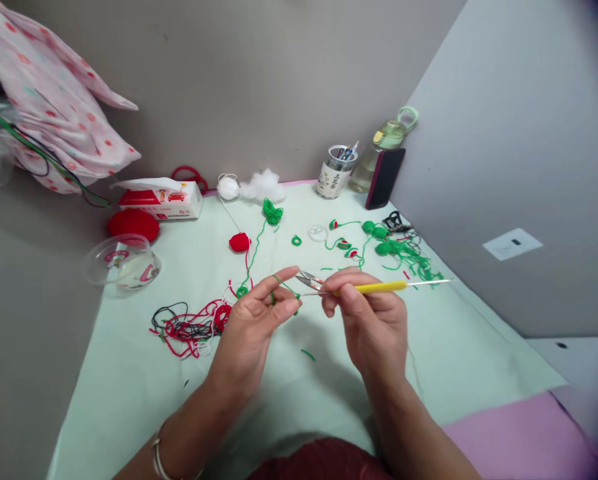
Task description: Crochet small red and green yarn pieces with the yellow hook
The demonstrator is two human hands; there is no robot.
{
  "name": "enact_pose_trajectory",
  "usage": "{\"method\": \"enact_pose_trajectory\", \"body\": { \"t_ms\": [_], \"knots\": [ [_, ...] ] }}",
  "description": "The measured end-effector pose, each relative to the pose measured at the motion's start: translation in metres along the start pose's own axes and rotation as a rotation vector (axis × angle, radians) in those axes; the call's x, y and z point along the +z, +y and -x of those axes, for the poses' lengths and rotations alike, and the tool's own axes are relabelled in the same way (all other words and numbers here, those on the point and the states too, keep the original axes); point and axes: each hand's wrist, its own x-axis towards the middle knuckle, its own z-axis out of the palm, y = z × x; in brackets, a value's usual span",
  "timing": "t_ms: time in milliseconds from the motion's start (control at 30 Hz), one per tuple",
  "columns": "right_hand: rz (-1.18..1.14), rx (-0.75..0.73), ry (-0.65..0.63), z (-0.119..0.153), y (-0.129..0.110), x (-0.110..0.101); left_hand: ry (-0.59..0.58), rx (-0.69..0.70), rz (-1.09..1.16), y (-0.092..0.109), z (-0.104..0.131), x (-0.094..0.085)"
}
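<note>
My right hand (371,320) grips a crochet hook (379,288) by its yellow handle, with the thin metal tip pointing left. Green yarn (289,288) loops over the raised index finger of my left hand (256,320). Between that hand's thumb and fingers a small piece of green yarn work is pinched, mostly hidden, and the hook's tip meets it there. Behind the hook lie small thread snips (309,279), partly covered by my right fingers; whether they rest on the table I cannot tell. From my left hand a green strand runs back to a green yarn bundle (273,212).
A tangle of red, black and white yarn (193,327) lies left, near a clear plastic tub (133,263). Farther back are a tissue box (179,203), red yarn ball (239,242), white stuffing (265,187), pen cup (330,177), bottle (371,163), phone (386,179) and green yarn balls (376,230).
</note>
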Motion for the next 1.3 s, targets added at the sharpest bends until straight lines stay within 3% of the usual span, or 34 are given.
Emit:
{"method": "enact_pose_trajectory", "body": {
  "t_ms": [67, 167, 433, 600, 700, 767, 833, 900, 967, 1067, 1167, 1300],
  "knots": [
    [0.070, -0.055, -0.029, 0.002, -0.002, 0.005, 0.049, 0.100, -0.075, -0.002, 0.003, 0.002],
    [0.224, -0.178, -0.056, 0.007, -0.002, 0.013, 0.018, 0.075, -0.066, -0.005, 0.006, 0.005],
    [-0.008, -0.012, 0.017, -0.002, 0.003, 0.000, -0.092, -0.119, 0.061, 0.010, 0.002, -0.001],
    [-0.120, 0.059, 0.023, -0.004, 0.001, -0.002, -0.083, -0.024, -0.020, 0.007, 0.003, -0.001],
    [0.178, -0.099, -0.032, 0.007, 0.004, 0.006, 0.000, 0.093, -0.103, -0.004, 0.008, 0.003],
    [0.417, -0.282, -0.059, 0.015, 0.005, 0.008, -0.015, 0.057, -0.065, -0.008, 0.010, 0.004],
    [0.475, -0.370, -0.034, 0.016, 0.005, 0.007, -0.072, -0.044, 0.013, -0.006, 0.009, 0.004],
    [0.332, -0.279, 0.028, 0.011, 0.003, 0.003, -0.095, -0.101, 0.049, -0.001, 0.007, 0.002],
    [0.114, -0.126, 0.085, 0.004, 0.000, 0.000, -0.084, -0.070, 0.021, 0.004, 0.004, 0.000],
    [-0.052, 0.019, 0.039, -0.003, 0.000, 0.000, -0.087, 0.016, -0.072, 0.006, 0.003, -0.001],
    [-0.018, 0.045, -0.054, -0.003, 0.002, 0.004, -0.115, 0.020, -0.108, 0.002, 0.003, -0.001],
    [0.022, 0.006, -0.035, -0.001, 0.002, 0.006, -0.144, 0.004, -0.106, 0.000, 0.001, -0.002]
  ]
}}
